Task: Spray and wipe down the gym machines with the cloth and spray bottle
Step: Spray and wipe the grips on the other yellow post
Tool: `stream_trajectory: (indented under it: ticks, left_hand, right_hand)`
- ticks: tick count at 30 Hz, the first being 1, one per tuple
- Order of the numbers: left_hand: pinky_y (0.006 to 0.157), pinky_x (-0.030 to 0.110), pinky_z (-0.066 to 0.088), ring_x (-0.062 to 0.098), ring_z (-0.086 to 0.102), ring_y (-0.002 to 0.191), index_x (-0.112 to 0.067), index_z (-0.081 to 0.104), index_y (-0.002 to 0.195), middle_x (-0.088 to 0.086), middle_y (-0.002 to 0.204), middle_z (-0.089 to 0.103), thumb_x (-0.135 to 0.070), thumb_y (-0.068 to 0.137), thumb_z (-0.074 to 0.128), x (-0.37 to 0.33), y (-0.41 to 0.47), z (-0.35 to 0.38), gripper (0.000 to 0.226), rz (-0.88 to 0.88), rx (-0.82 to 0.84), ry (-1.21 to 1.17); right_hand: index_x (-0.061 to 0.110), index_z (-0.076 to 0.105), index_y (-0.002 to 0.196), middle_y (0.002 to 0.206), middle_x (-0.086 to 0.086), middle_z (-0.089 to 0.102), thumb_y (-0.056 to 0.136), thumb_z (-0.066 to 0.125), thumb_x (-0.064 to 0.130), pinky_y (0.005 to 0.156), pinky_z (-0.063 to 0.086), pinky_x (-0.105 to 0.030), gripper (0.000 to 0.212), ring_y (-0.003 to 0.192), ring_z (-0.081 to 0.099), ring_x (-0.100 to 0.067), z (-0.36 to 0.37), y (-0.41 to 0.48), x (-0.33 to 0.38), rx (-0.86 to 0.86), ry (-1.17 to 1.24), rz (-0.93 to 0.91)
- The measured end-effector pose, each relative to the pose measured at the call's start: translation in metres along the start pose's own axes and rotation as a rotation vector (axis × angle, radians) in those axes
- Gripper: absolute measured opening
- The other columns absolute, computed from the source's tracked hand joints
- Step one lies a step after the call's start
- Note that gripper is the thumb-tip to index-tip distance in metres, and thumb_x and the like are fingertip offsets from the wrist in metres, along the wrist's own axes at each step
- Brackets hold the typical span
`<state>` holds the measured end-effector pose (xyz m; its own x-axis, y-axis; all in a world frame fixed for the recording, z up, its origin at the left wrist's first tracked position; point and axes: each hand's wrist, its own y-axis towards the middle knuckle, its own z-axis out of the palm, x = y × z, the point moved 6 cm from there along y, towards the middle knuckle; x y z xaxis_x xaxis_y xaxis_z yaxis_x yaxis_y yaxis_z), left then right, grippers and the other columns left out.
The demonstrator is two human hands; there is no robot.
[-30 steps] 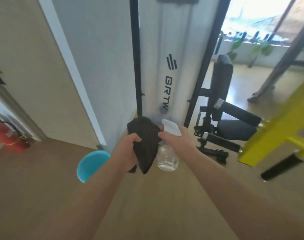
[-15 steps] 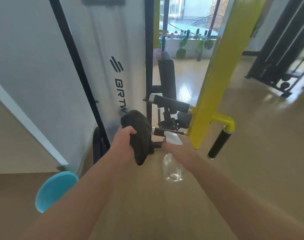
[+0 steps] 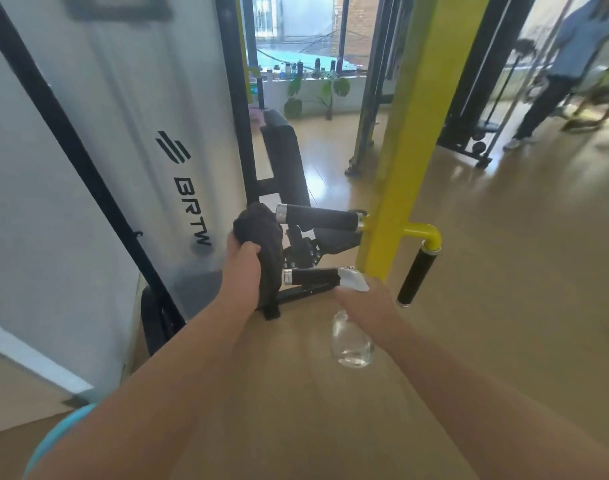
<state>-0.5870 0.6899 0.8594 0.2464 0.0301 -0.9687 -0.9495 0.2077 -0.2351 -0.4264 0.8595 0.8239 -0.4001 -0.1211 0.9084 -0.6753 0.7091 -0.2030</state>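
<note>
A pale blue curved object [image 3: 58, 434] peeks in at the lower left edge. Above it stands a white machine panel [image 3: 150, 98] lettered BRTW, framed by black bars. In front of the panel, the left hand [image 3: 242, 268] grips a bunched dark cloth [image 3: 265, 237], raised just beside a black foam roller [image 3: 318, 218]. A black padded backrest [image 3: 285, 161] sits behind. The right hand [image 3: 368, 306] is wrapped round the neck of a clear spray bottle [image 3: 351, 341], whose body hangs over the wooden floor [image 3: 503, 271]. Its white head is near a lower roller [image 3: 311, 276]. A yellow post [image 3: 407, 133] rises just behind. Far right, another person [image 3: 566, 64] stands among black racks.
</note>
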Motion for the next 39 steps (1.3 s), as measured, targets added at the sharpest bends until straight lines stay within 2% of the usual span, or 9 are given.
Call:
stream_trajectory:
  ticks: [5, 8, 11, 14, 18, 24, 29, 35, 39]
  left_hand:
    - [0.093, 0.042, 0.052, 0.022, 0.06, 0.101, -0.036, 0.038, 0.14, -0.004, 0.11, 0.061, -0.014, 0.107, 0.038, 0.006, 0.011, 0.033, 0.04, 0.287, 0.44, 0.467]
    - [0.106, 0.046, 0.049, 0.024, 0.059, 0.117, -0.032, 0.033, 0.152, 0.0, 0.131, 0.058, -0.023, 0.108, 0.045, 0.022, 0.011, 0.055, 0.047, 0.504, 0.729, 0.889]
    - [0.125, 0.053, 0.019, 0.03, 0.028, 0.15, -0.042, 0.034, 0.156, -0.002, 0.164, 0.03, -0.041, 0.105, 0.049, 0.043, 0.003, 0.066, 0.053, 0.779, 0.976, 1.364]
    - [0.126, 0.057, 0.008, 0.029, 0.019, 0.154, -0.046, 0.034, 0.156, -0.002, 0.17, 0.02, -0.044, 0.107, 0.04, 0.044, 0.009, 0.067, 0.049, 0.895, 1.004, 1.469]
    - [0.118, 0.047, 0.035, 0.028, 0.054, 0.132, -0.027, 0.032, 0.158, 0.001, 0.15, 0.053, -0.03, 0.1, 0.058, 0.031, 0.011, 0.082, 0.064, 1.073, 0.859, 1.322]
    - [0.073, 0.036, 0.055, 0.025, 0.068, 0.095, -0.016, 0.039, 0.145, 0.004, 0.117, 0.064, -0.049, 0.101, 0.053, 0.045, 0.005, 0.117, 0.057, 1.081, 0.701, 1.621]
    - [0.067, 0.036, 0.057, 0.024, 0.067, 0.076, -0.015, 0.049, 0.126, 0.001, 0.09, 0.064, -0.043, 0.103, 0.052, 0.045, 0.002, 0.129, 0.036, 0.974, 0.594, 1.688]
    - [0.084, 0.032, 0.053, 0.019, 0.065, 0.088, -0.034, 0.059, 0.09, -0.003, 0.09, 0.064, -0.058, 0.099, 0.056, 0.049, 0.018, 0.16, 0.026, 0.388, 1.206, 1.451]
    - [0.071, 0.02, 0.048, 0.009, 0.062, 0.078, -0.037, 0.054, 0.082, -0.005, 0.088, 0.065, -0.058, 0.1, 0.053, 0.052, 0.01, 0.163, 0.028, 0.295, 1.259, 1.42]
  right_hand:
    - [0.026, 0.072, 0.11, 0.095, -0.004, 0.069, 0.085, 0.074, 0.029, 0.083, 0.059, -0.045, 0.024, 0.086, 0.067, -0.022, 0.006, -0.009, -0.002, -0.116, 0.087, 0.06]
    - [0.031, 0.068, 0.101, 0.09, -0.002, 0.065, 0.095, 0.069, 0.023, 0.078, 0.057, -0.036, 0.01, 0.082, 0.063, -0.015, 0.009, -0.018, -0.001, -0.131, 0.079, 0.057]
    - [0.033, 0.062, 0.094, 0.086, 0.003, 0.062, 0.097, 0.069, 0.022, 0.072, 0.048, -0.028, 0.013, 0.082, 0.061, -0.016, 0.012, -0.027, 0.004, -0.13, 0.047, 0.03]
    - [0.032, 0.06, 0.105, 0.093, 0.002, 0.064, 0.094, 0.072, 0.027, 0.077, 0.054, -0.032, 0.017, 0.088, 0.063, -0.017, 0.012, -0.029, 0.002, -0.181, 0.078, 0.092]
    - [0.029, 0.067, 0.111, 0.093, 0.003, 0.07, 0.089, 0.076, 0.034, 0.078, 0.055, -0.033, 0.024, 0.091, 0.068, -0.019, 0.007, -0.022, 0.004, -0.239, -0.013, 0.035]
    - [0.033, 0.066, 0.099, 0.09, 0.002, 0.069, 0.083, 0.076, 0.032, 0.077, 0.058, -0.037, 0.019, 0.087, 0.069, -0.021, -0.011, -0.009, 0.009, -0.257, -0.031, -0.003]
    - [0.025, 0.068, 0.108, 0.102, 0.009, 0.063, 0.086, 0.078, 0.031, 0.078, 0.051, -0.025, 0.025, 0.09, 0.062, -0.012, -0.028, 0.002, 0.009, -0.288, -0.181, -0.125]
    - [0.035, 0.063, 0.105, 0.135, 0.002, 0.032, 0.081, 0.083, 0.041, 0.106, 0.045, -0.033, 0.031, 0.117, 0.041, -0.017, -0.044, 0.009, 0.008, -0.379, -0.36, -0.246]
    - [0.06, 0.059, 0.114, 0.143, -0.001, 0.036, 0.08, 0.085, 0.042, 0.104, 0.051, -0.037, 0.046, 0.121, 0.049, -0.023, -0.05, 0.009, 0.007, -0.264, -0.331, -0.355]
